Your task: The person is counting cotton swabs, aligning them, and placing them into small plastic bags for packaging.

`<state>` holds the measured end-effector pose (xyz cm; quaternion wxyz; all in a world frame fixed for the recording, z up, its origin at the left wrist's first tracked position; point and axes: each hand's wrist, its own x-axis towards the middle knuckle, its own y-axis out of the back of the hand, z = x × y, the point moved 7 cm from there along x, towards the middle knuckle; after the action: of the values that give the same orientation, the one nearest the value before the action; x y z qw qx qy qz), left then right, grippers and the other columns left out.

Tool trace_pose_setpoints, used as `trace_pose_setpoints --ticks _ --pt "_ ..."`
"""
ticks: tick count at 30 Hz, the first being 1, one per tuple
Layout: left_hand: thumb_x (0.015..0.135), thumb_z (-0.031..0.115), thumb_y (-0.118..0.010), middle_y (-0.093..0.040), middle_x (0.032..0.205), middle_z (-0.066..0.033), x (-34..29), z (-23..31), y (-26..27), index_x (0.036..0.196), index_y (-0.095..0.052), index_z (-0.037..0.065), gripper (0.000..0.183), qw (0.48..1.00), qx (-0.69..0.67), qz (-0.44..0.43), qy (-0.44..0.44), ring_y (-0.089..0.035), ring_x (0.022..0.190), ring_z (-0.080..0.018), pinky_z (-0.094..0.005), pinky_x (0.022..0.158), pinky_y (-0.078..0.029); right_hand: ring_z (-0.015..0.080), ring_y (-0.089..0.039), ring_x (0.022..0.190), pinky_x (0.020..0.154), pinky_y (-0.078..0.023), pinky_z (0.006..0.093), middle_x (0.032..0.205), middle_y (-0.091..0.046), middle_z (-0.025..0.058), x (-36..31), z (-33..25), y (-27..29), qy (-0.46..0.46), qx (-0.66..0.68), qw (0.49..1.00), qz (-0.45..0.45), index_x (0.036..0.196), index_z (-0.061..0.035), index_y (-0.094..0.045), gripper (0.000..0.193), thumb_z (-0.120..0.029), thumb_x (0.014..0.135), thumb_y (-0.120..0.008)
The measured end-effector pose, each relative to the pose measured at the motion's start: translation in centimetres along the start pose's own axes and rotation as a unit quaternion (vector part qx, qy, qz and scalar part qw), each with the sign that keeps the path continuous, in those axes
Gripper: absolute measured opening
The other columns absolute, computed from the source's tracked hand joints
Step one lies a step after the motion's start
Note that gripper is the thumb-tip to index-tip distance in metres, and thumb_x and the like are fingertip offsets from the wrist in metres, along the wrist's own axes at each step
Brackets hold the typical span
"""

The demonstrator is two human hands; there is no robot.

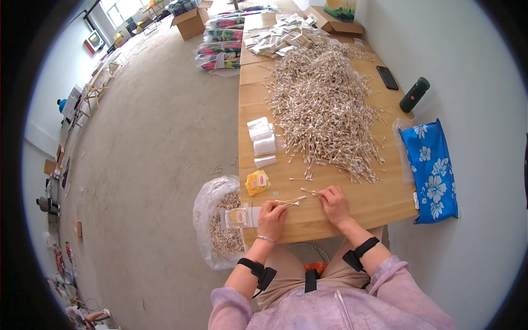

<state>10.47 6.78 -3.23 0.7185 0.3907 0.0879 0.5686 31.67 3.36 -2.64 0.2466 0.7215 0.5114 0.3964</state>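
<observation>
At the near edge of the wooden table, my left hand (pixel 270 220) is closed on a few cotton swabs (pixel 290 202), their white tips sticking out to the right. My right hand (pixel 334 204) rests a little farther right, its fingers closed at the end of a cotton swab (pixel 309 191) that points left. Beside my left wrist, a small clear packet of swabs (pixel 236 218) with a yellow and red label lies at the table's left edge. Yellow printed cards (pixel 257 182) lie just beyond my left hand. A large loose heap of cotton swabs (pixel 324 104) spreads over the table ahead.
Stacked white plastic bags (pixel 263 140) lie left of the heap, with filled packets (pixel 289 36) behind it. A phone (pixel 387 77), a dark green bottle (pixel 414 94) and a blue flowered package (pixel 432 171) line the right side. A plastic sack of swabs (pixel 206 225) stands at the left.
</observation>
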Motion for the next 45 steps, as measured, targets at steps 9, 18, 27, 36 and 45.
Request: trace_pose_setpoints --ticks 9,18,27,36,45 --pt "0.074 0.008 -0.068 -0.056 0.086 -0.0090 1.3 0.6 -0.9 0.080 -0.061 0.006 0.009 0.996 0.052 -0.066 -0.006 -0.056 0.087 -0.0287 -0.0384 0.078 -0.047 0.0268 -0.055 0.090 0.078 -0.047 0.0371 0.088 -0.056 0.0059 1.8 -0.1 -1.6 -0.040 -0.002 0.999 -0.011 0.086 -0.0106 -0.066 0.006 -0.013 0.080 -0.065" --pt "0.077 0.009 -0.066 -0.055 0.090 -0.0116 0.4 0.0 -1.5 0.083 -0.060 0.005 0.009 0.990 0.092 -0.100 -0.031 -0.054 0.090 -0.0307 -0.0390 0.081 -0.047 0.0259 -0.052 0.097 0.082 -0.046 0.0386 0.091 -0.056 0.0075 2.9 -5.1 -5.2 0.038 0.018 0.995 -0.093 0.086 -0.0091 -0.069 0.023 -0.028 0.073 -0.074" --pt "0.080 0.009 -0.063 -0.054 0.090 -0.0128 -3.7 -0.7 4.7 0.084 -0.058 0.005 0.008 0.979 0.087 -0.181 0.020 -0.054 0.090 -0.0319 -0.0391 0.081 -0.046 0.0253 -0.050 0.097 0.084 -0.044 0.0383 0.097 -0.054 0.0077 2.4 -6.3 -5.1 0.056 -0.026 0.989 -0.134 0.093 -0.0096 -0.068 0.046 -0.042 0.063 -0.079" --pt "0.079 0.005 -0.063 -0.054 0.088 -0.0127 -11.8 -9.1 12.6 0.082 -0.057 0.004 0.007 0.986 0.036 -0.055 0.155 -0.054 0.085 -0.0330 -0.0401 0.075 -0.046 0.0234 -0.049 0.096 0.083 -0.041 0.0383 0.098 -0.053 0.0054 1.5 -7.8 -4.5 0.056 -0.097 0.989 -0.095 0.098 -0.0118 -0.066 0.039 -0.034 0.068 -0.076" --pt "0.079 -0.002 -0.057 -0.058 0.094 -0.0134 -15.2 -16.1 17.7 0.107 -0.056 0.001 0.028 0.934 0.151 0.208 0.247 -0.057 0.086 -0.0253 -0.0337 0.076 -0.048 0.0263 -0.053 0.095 0.079 -0.047 0.0377 0.097 -0.056 0.0088 0.2 -5.8 -6.5 0.107 0.036 0.981 -0.155 0.097 -0.0090 -0.065 0.019 -0.014 0.079 -0.066"
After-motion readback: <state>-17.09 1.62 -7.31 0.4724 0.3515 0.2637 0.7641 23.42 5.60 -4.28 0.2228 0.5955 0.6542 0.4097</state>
